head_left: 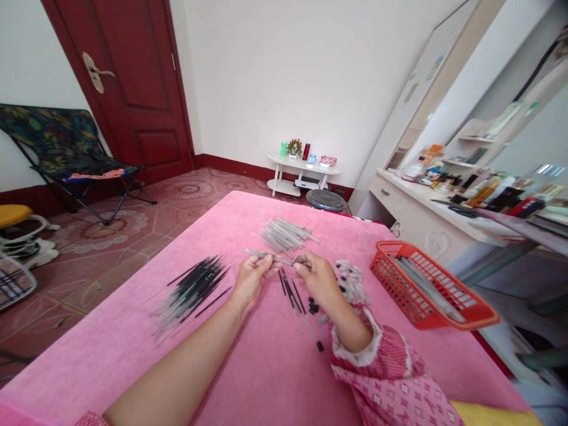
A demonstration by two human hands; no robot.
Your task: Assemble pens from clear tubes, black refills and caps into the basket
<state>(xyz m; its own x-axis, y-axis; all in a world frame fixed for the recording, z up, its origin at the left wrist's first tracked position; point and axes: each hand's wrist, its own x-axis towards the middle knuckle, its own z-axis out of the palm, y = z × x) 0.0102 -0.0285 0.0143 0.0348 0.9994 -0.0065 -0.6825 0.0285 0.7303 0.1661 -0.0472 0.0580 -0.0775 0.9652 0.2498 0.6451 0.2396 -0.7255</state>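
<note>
Nearest the lens, at 6 o'clock: two forearms, bare on the left, in a pink patterned sleeve (390,378) on the right. Just beyond, two hands: left hand (251,278) and right hand (317,278), fingertips pinched narrow on opposite ends of one grey barrel (270,257), held level just above the pink surface (266,367), between both thumbs.

Three heaps, each too dense to count:
- black refills (190,290) at 9 o'clock of the left hand, fanned out, near but apart from it;
- grey barrels (284,234) at 12 o'clock of the hands, close by;
- pale caps (350,281) at 3 o'clock, just beside the right wrist.

About four loose refills (290,293) at 6 o'clock of the held barrel, between the wrists. Several small black caps (313,307) next to them, one more apart by the sleeve cuff.

One orange basket (432,290) at 3 o'clock, well apart from the right hand, close against the right edge of the surface.

Far edge at 12 o'clock, shortly beyond the grey heap. Bare cloth from 6 to 8 o'clock around the forearms, and a narrow strip between the black heap and the left hand.
</note>
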